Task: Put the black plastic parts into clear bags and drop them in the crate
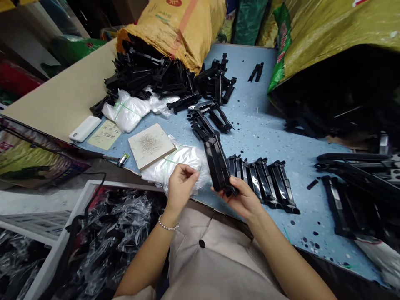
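My right hand (242, 198) grips the near end of a stack of long black plastic parts (217, 160) that rests on the blue table (265, 121). My left hand (181, 183) is pinched on the edge of a pile of clear plastic bags (179, 160) lying just left of that stack. A row of several similar black parts (268, 181) lies side by side to the right of my right hand.
A yellow sack (178, 29) spills a heap of black parts (150, 75) at the back. A beige square pad (151, 145), white bag bundles (126, 110) and a white power bank (85, 128) sit left. More black parts (353, 187) lie right. A bin of bagged pieces (106, 241) stands below left.
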The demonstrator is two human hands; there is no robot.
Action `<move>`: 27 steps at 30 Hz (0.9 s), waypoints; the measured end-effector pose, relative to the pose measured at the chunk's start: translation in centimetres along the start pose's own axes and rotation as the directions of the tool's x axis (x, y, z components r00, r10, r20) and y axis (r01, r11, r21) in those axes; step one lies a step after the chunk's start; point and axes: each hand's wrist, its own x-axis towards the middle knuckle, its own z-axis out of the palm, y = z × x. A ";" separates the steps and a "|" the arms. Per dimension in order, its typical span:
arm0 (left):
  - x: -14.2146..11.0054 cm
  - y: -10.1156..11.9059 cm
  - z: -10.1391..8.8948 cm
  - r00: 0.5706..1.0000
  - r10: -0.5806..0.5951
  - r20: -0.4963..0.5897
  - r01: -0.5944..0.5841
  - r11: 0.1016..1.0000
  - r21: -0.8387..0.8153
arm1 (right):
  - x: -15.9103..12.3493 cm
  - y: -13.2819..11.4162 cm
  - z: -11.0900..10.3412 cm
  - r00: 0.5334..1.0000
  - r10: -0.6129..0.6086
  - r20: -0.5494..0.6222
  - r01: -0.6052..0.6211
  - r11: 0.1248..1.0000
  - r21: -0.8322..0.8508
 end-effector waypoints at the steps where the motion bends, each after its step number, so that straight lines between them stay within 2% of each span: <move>1: 0.1 0.0 0.0 1.000 0.011 -0.011 -0.011 1.000 -0.014 | -0.1 -0.2 -0.2 1.000 0.000 -0.011 0.000 1.000 0.012; 4: 0.1 0.0 -0.3 0.998 0.063 0.026 -0.064 0.998 0.010 | -0.4 -0.6 -0.6 1.000 -0.006 -0.019 0.006 0.999 0.042; 6: 0.0 -0.1 -0.4 0.979 0.150 0.139 -0.170 0.975 0.143 | -0.5 -0.6 -0.6 1.000 -0.009 -0.017 0.009 1.000 0.030; 8: 0.0 -0.2 -0.5 0.935 0.236 0.264 -0.320 0.884 0.342 | -0.5 -0.6 -0.7 1.000 -0.021 -0.017 0.021 1.000 -0.004; 10: 0.3 -0.3 -0.7 0.899 0.291 0.326 -0.427 0.747 0.510 | -0.4 -0.7 -1.1 0.997 -0.065 -0.034 0.064 0.998 -0.029; 13: 0.9 -0.3 -0.8 0.862 0.376 0.341 -0.507 0.623 0.596 | -0.6 -1.6 -2.0 0.987 -0.138 -0.082 0.132 0.988 -0.077; 17: 1.0 -0.6 0.6 0.820 0.473 0.320 -0.563 0.571 0.598 | -3.5 -2.9 -3.0 0.980 -0.173 -0.097 0.154 0.972 -0.176; 18: 0.9 -0.8 1.1 0.819 0.482 0.310 -0.562 0.571 0.598 | -4.7 -2.9 -3.0 0.989 -0.139 -0.057 0.128 0.978 -0.167; 20: 0.7 -1.1 2.3 0.813 0.491 0.313 -0.574 0.585 0.573 | -7.3 -2.5 -3.0 0.996 0.017 0.085 -0.008 0.994 -0.110; 22: 0.5 -1.4 3.2 0.789 0.503 0.352 -0.612 0.593 0.523 | -9.2 -1.6 -2.9 0.955 0.206 0.211 -0.196 0.978 -0.067; 23: 0.4 -1.6 3.5 0.778 0.507 0.371 -0.627 0.595 0.502 | -9.7 -1.2 -3.0 0.934 0.271 0.234 -0.267 0.962 -0.051; 25: 0.1 -1.9 3.9 0.762 0.508 0.401 -0.647 0.592 0.481 | -9.6 -0.6 -3.2 0.933 0.299 0.202 -0.307 0.952 0.005; 27: -0.6 -2.1 4.1 0.738 0.513 0.438 -0.674 0.564 0.477 | -8.4 -0.5 -3.4 0.962 0.233 0.138 -0.243 0.969 0.055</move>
